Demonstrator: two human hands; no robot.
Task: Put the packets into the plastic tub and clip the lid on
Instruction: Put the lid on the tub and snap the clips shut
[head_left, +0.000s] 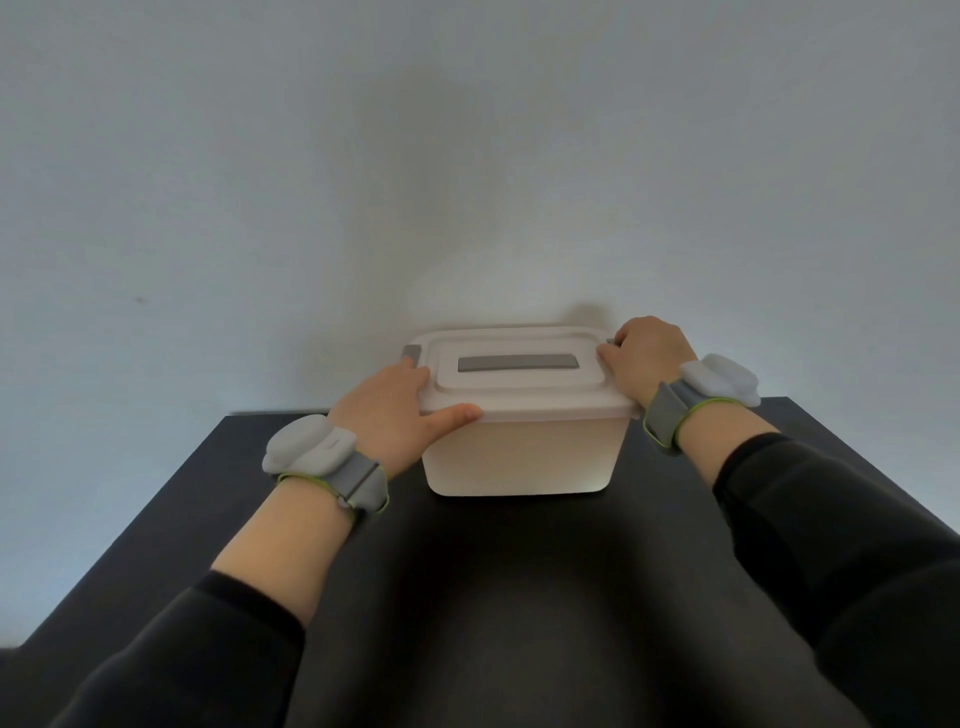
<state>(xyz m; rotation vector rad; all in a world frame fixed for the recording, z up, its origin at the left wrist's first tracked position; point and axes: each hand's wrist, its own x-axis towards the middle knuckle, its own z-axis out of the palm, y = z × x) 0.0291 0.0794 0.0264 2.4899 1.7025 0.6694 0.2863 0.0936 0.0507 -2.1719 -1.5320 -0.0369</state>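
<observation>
Dark sleeves (831, 519); grey wristbands (358, 480) edged green, carrying pale pods (304, 447).

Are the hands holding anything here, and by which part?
Both hold the tub's lid at its ends: left hand on the near-left corner, right hand over the right-end clip. Nothing is lifted.

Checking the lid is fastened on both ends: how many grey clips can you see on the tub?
2: one clip at the lid's left end beside the left hand; the other clip at the right end, mostly covered by the right hand.
</observation>
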